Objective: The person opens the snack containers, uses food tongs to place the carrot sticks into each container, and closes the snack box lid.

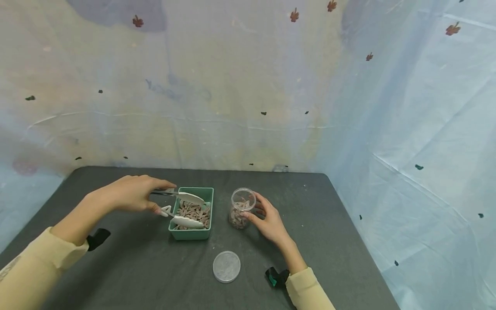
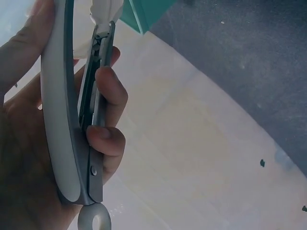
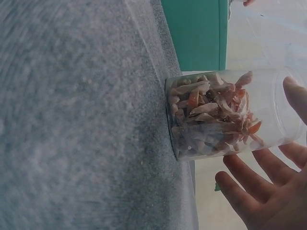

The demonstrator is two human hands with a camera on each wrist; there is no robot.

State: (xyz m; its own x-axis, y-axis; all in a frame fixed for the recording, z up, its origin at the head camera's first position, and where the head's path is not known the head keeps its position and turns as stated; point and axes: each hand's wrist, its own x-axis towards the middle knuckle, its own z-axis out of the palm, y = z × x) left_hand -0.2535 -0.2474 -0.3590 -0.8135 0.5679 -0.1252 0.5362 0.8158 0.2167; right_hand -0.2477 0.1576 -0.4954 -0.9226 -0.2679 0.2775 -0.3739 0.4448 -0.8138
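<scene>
My left hand (image 1: 131,193) grips a pair of tongs (image 2: 58,110) with grey-and-white handles and white tips. Those tips are spread apart over a green rectangular tub (image 1: 191,235), which holds many small greyish-brown elongated pieces (image 1: 193,211). A clear round jar (image 3: 264,103) stands upright on the table to the tub's right, uncovered and partly filled with similar pieces, a few of them orange. Around the jar's upper part my right hand (image 1: 272,221) holds it, thumb on one side and fingers on the other.
A round translucent lid (image 1: 226,267) lies flat on the dark grey table (image 1: 155,275), in front of the tub and jar. Behind the table and along its right side hangs a pale patterned sheet (image 1: 217,86). Dark wrist straps sit at both sleeves.
</scene>
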